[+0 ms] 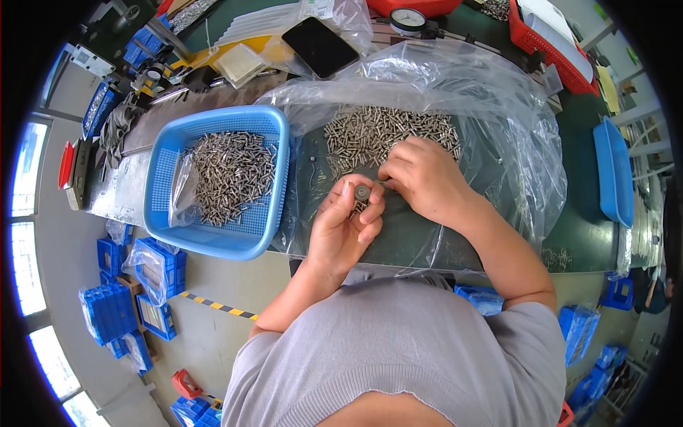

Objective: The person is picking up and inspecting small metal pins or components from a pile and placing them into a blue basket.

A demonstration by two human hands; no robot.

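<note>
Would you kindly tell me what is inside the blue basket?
The blue basket holds a heap of small metal pins lying on a clear plastic bag. The basket's floor beneath them is covered.

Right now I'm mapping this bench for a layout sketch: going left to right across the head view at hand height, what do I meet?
Blue basket of small metal pins → left hand holding a small grey cylinder → right hand → clear plastic bag → blue tray.

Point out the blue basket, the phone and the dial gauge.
blue basket (162, 158): head view, bare left wall.
phone (320, 47): head view, middle of its dark screen.
dial gauge (408, 18): head view, centre of its round white face.
</note>
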